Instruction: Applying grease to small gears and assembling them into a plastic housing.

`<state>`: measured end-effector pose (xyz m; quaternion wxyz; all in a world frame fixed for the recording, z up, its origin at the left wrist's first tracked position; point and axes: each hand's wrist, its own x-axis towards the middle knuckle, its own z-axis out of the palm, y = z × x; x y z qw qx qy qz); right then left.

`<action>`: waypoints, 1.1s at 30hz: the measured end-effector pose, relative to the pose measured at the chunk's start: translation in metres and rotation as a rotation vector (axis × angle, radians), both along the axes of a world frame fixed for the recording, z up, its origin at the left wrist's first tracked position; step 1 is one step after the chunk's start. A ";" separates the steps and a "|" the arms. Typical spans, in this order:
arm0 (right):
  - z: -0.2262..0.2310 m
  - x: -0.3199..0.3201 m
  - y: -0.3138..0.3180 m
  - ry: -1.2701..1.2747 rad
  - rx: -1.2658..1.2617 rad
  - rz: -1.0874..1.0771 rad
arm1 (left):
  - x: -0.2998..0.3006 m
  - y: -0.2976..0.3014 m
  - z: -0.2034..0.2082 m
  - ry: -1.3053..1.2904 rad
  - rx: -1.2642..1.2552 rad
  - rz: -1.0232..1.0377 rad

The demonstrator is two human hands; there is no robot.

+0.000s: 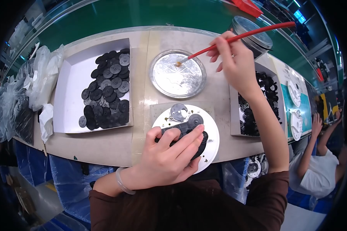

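Note:
My right hand [232, 57] is closed round the red handle of a thin brush [254, 32]. The brush slants down to the left, and its brownish tip meets the surface of a shallow round metal lid [177, 87] with a glossy film in it. Below the lid, my left hand [173, 156] lies over a black geared housing [184, 128], fingers pressed on it and thumb at its near side. The housing sits on a round white plate [213, 143], beside a grey disc-like part [178, 112]. A dark toothed gear [196, 121] shows just beyond my fingertips.
On the left stands a white box [69, 92] of black and grey gears. Another box [235, 129], holding small black parts, is behind my right forearm. A metal can [246, 24] stands far right. White parts [296, 125] lie farther right, near another person [316, 175]. Plastic bags [44, 77] lie left.

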<state>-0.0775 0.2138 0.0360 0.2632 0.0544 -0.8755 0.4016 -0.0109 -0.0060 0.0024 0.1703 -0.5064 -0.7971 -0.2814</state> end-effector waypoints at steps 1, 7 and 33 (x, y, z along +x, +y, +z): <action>0.002 0.001 0.005 0.002 0.000 0.000 | 0.000 0.000 0.000 0.002 0.000 0.000; 0.012 0.023 0.042 -0.213 -0.664 -0.143 | 0.001 0.000 0.001 -0.006 -0.011 -0.008; 0.017 0.064 0.040 -0.192 -0.753 -0.119 | 0.003 0.002 0.004 0.004 -0.037 0.012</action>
